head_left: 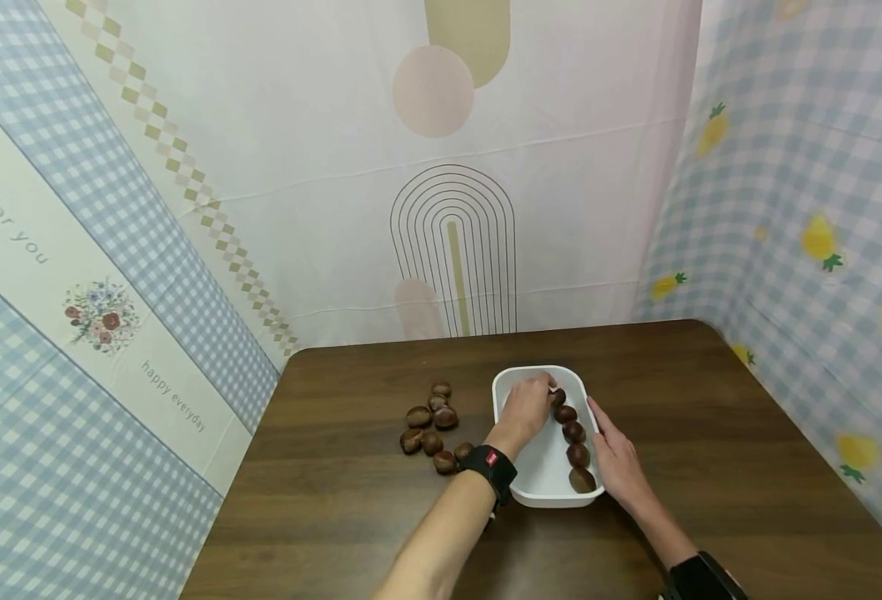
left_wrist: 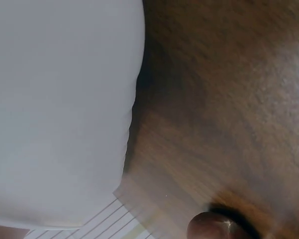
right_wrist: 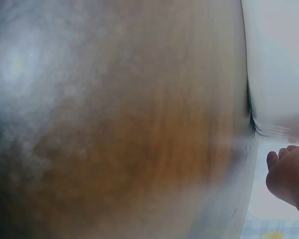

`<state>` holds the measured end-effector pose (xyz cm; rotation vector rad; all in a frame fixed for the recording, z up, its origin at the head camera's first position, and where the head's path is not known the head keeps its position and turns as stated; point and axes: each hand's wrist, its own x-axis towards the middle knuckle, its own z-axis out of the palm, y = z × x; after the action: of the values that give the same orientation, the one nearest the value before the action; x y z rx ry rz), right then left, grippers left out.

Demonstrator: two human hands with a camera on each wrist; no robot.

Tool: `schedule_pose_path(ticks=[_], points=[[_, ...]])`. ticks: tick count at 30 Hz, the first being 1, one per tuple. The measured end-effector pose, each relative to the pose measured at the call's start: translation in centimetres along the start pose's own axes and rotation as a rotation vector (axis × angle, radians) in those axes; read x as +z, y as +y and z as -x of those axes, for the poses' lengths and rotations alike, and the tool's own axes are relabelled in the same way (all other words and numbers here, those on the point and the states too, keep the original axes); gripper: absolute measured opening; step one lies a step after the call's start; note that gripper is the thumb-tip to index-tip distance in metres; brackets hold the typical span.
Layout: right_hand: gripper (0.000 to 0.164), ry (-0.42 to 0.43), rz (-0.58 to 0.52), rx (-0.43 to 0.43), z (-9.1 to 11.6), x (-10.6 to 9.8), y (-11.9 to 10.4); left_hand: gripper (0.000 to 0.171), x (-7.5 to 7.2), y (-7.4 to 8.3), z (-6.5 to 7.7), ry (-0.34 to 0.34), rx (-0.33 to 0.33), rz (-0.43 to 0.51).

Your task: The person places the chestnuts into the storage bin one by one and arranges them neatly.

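Note:
A white rectangular tray (head_left: pixel 542 467) holds several brown chestnuts (head_left: pixel 578 455) in a row along its right side. My left hand (head_left: pixel 527 408) reaches inside it, its fingertips pinching the farthest chestnut (head_left: pixel 558 397) of the row. Against the tray's right outer wall rests my right hand (head_left: pixel 618 458), fingers extended along the side; its thumb is hard to make out. The left wrist view is mostly filled by the tray wall (left_wrist: pixel 59 109). Fingers (right_wrist: pixel 288 174) show at the right edge of the right wrist view, beside the tray (right_wrist: pixel 283 59).
Several loose chestnuts (head_left: pixel 432 442) lie on the brown wooden table (head_left: pixel 321 500), left of the tray. One chestnut (left_wrist: pixel 211 227) appears low in the left wrist view. Patterned cloth (head_left: pixel 336 250) hangs behind the table and on both sides.

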<state>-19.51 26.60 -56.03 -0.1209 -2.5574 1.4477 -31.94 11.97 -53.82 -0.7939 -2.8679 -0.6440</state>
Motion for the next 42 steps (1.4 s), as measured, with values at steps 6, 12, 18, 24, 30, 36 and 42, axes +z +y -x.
schedule_pose_path(ticks=[6, 12, 18, 24, 30, 36, 42], points=[[0.057, -0.015, -0.006, 0.012, 0.1, 0.1, -0.5, 0.017, 0.0, -0.4, 0.2, 0.000, -0.032, 0.015], [0.057, -0.018, -0.006, 0.007, 0.1, 0.3, -0.8, 0.020, -0.3, -0.4, 0.4, -0.003, -0.026, -0.017], [0.057, -0.022, -0.004, 0.012, 0.0, 0.4, -1.0, 0.023, -0.9, -0.7, 0.1, -0.005, -0.027, -0.050], [0.057, -0.031, 0.003, 0.026, -0.3, 0.5, -1.0, 0.021, -2.8, -1.5, -0.2, 0.039, 0.051, -0.082], [0.057, -0.041, 0.014, 0.049, -0.4, 0.3, -0.7, 0.022, -5.6, -3.1, -0.4, 0.064, 0.071, -0.026], [0.059, -0.042, 0.027, 0.054, -0.2, 0.0, -0.5, 0.020, -8.5, -5.8, 0.2, 0.139, 0.112, -0.026], [0.058, -0.052, 0.023, 0.063, 0.0, -0.1, -0.3, 0.021, -11.0, -9.4, 1.6, 0.144, 0.059, -0.030]])
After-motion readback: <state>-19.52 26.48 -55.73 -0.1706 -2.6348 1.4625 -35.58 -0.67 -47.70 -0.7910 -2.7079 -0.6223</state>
